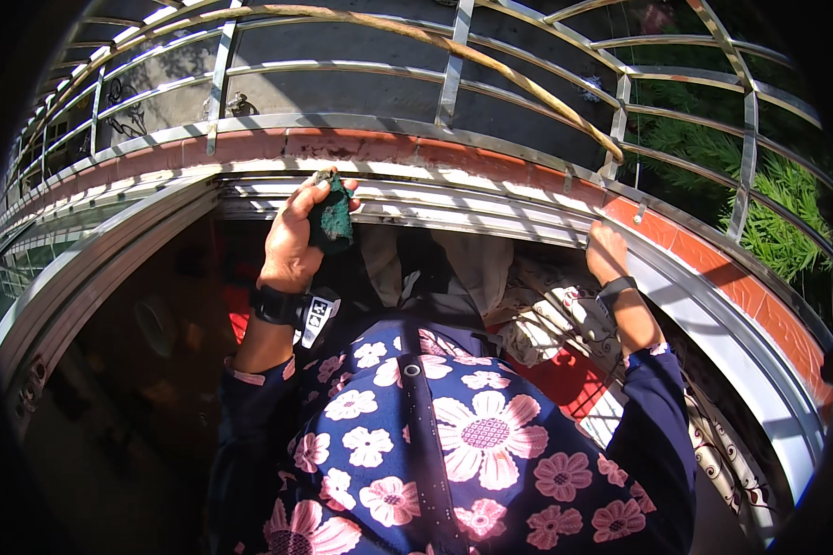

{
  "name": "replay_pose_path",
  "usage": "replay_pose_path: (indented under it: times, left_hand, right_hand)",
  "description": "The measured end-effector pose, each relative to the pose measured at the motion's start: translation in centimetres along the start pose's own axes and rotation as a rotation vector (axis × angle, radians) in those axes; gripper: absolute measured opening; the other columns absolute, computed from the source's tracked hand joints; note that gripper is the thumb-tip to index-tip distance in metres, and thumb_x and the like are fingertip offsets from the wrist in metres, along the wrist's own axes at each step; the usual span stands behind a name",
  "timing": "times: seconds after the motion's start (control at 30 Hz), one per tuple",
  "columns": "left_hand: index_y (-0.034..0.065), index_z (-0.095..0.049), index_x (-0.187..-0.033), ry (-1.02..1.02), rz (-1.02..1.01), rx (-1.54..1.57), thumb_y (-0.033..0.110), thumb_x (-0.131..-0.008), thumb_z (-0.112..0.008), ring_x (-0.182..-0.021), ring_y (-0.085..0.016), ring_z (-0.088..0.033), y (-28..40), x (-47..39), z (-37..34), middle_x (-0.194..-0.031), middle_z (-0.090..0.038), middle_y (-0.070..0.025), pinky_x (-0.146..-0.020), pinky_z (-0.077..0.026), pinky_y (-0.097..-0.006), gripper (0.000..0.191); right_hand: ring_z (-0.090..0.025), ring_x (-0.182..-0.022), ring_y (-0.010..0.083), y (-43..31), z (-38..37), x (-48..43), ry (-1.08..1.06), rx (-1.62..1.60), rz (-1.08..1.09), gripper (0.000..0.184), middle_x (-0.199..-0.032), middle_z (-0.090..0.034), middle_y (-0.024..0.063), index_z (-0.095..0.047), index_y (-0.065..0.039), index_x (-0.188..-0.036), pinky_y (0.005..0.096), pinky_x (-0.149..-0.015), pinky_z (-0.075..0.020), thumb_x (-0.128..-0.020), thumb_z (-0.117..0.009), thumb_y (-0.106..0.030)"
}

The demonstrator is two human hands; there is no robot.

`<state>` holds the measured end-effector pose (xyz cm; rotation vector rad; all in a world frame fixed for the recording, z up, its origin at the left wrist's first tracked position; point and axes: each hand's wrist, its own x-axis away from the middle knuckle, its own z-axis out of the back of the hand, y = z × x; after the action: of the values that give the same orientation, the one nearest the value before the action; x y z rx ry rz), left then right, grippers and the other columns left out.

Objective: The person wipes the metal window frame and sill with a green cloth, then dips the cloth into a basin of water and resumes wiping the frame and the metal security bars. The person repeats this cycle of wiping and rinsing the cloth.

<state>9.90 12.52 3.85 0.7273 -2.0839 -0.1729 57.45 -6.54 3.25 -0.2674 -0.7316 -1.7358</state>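
My left hand (293, 232) grips a dirty dark green scouring pad (333, 216), raised over the left part of the window's sliding track (416, 201). Grey-brown grime marks the pad's face and top edge. To the right, my right hand (606, 251) is curled at the window frame (694, 295), where the sill meets the right side. Its fingertips are partly hidden. Striped shadows of the bars fall across the white rails of the track.
Beyond the sill runs a red tile ledge (493, 158), then a metal window cage (451, 69) with a long wooden stick (389, 26) along it. A sliding window panel (111, 222) stands at left. Patterned curtain fabric (552, 305) hangs at right. Green foliage (781, 225) grows outside.
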Motion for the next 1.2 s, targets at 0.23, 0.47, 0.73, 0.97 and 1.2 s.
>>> replay_pose_path:
  times: [0.23,0.47,0.73,0.97,1.2]
  left_hand:
    - [-0.0016,-0.055,-0.119,0.047,-0.019,-0.041,0.015,-0.093,-0.053,-0.088,-0.025,-0.066,-0.2,-0.4,-1.3,-0.105,-0.068,-0.0142,-0.076,-0.054,-0.0313,0.031]
    - [-0.0016,-0.056,-0.117,0.039,-0.002,-0.052,0.015,-0.092,-0.053,-0.086,-0.024,-0.067,-0.7,-1.0,-2.2,-0.104,-0.068,-0.0141,-0.075,-0.054,-0.0310,0.030]
    - [-0.0010,-0.058,-0.112,-0.013,0.020,-0.019,0.013,-0.093,-0.052,-0.086,-0.025,-0.067,-1.2,-1.6,-2.7,-0.103,-0.068,-0.0134,-0.076,-0.054,-0.0314,0.025]
    - [-0.0014,-0.059,-0.114,0.001,0.014,0.008,0.014,-0.092,-0.053,-0.087,-0.025,-0.067,-1.2,-1.3,-2.6,-0.103,-0.068,-0.0135,-0.079,-0.054,-0.0326,0.027]
    - [-0.0014,-0.057,-0.119,0.010,-0.027,-0.035,0.016,-0.092,-0.053,-0.089,-0.024,-0.066,0.3,-0.9,-1.6,-0.105,-0.067,-0.0151,-0.077,-0.054,-0.0318,0.032]
  right_hand:
    - [-0.068,-0.077,0.0386,-1.1,-1.3,1.0,0.153,-0.078,-0.076,0.008,-0.080,-0.068,0.0203,-0.058,-0.001,-0.084,0.0476,-0.067,-0.0544,-0.076,-0.057,-0.001]
    - [-0.066,-0.076,0.0425,-2.1,-1.1,1.1,0.119,-0.240,-0.276,0.019,-0.078,-0.067,0.0216,-0.056,-0.002,-0.093,0.0494,-0.070,-0.0525,-0.075,-0.061,-0.002]
    - [-0.063,-0.092,0.0450,-3.2,-1.3,3.0,0.139,-0.529,-0.440,0.039,-0.095,-0.066,0.0257,-0.049,-0.001,-0.115,0.0497,-0.081,-0.0494,-0.079,-0.063,-0.008]
    - [-0.064,-0.088,0.0446,-6.8,0.0,2.5,0.275,-0.691,-0.360,0.034,-0.093,-0.065,0.0265,-0.048,0.000,-0.111,0.0514,-0.079,-0.0499,-0.082,-0.062,-0.010]
    - [-0.066,-0.081,0.0429,-11.9,3.1,1.7,0.087,-0.502,-0.397,0.027,-0.081,-0.066,0.0238,-0.051,-0.002,-0.108,0.0506,-0.073,-0.0517,-0.084,-0.062,-0.009]
